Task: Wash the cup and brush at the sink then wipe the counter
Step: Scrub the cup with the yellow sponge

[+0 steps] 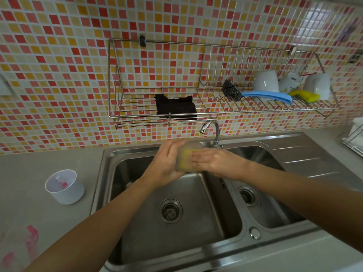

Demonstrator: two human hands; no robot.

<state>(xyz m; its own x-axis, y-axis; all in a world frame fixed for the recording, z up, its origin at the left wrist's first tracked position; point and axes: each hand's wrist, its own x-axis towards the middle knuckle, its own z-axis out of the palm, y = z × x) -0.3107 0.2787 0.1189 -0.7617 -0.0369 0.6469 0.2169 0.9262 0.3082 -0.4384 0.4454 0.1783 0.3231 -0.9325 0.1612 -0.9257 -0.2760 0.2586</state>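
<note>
i held the cup (pixel 189 156) over the left basin of the sink (pixel 196 250), just in front of the tap (pixel 211 132). my left hand (pixel 167 163) was wrapped around the cup's side, fingers curled on it, keeping it tipped sideways. my right hand (pixel 214 161) had its fingers pushed into the cup's mouth, pinching a yellow sponge (pixel 186 158) that showed through the cloudy wall. a white tub (pixel 64 186) stood on the counter (pixel 29 169) to the left of the sink, well apart from my hands, with something pink and white inside it; i could not tell whether that was the brush. pink smears (pixel 32 239) lay on the counter near the front left edge. on the wall rack (pixel 117 114) hung a black cloth (pixel 175 107), and further right sat a steel scourer (pixel 230 90), a blue cloth (pixel 269 96), a second sponge (pixel 304 95) and some upturned white cups (pixel 266 81).
</note>
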